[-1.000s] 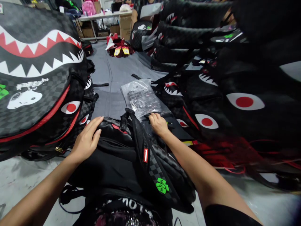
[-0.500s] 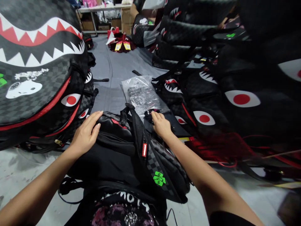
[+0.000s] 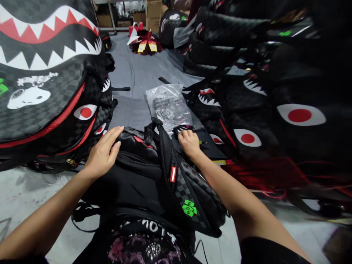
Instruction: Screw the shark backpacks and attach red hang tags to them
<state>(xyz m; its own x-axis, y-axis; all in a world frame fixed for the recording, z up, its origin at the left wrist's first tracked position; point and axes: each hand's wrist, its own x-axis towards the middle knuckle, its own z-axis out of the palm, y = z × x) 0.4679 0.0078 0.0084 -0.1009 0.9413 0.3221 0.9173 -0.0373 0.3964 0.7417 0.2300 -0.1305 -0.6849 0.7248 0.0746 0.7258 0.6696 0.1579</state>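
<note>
A black backpack (image 3: pixel 132 179) with dark checkered trim lies across my lap against the table edge, its padded shoulder strap (image 3: pixel 165 154) running over it. My left hand (image 3: pixel 106 150) rests on the backpack's left top edge with fingers stretched out. Beyond the backpack, my right hand (image 3: pixel 189 145) has its fingers curled down at a small dark item on the table; what they hold is hidden. A thin green-tipped object (image 3: pixel 202 142) shows just right of those fingers. Directly behind that hand lies a clear plastic bag (image 3: pixel 170 106) with printing on it.
Large shark-mouth backpacks (image 3: pixel 41 91) crowd the left side. More backpacks with red eyes (image 3: pixel 247 137) are stacked on the right. Dark red items with yellow tags (image 3: pixel 147 46) sit farther back on the grey-covered table (image 3: pixel 132 73). Cardboard boxes (image 3: pixel 153 16) stand behind.
The view has tilted down and shifted slightly left. My right hand's fingers have curled in more at the dark item. My left hand stays on the backpack.
</note>
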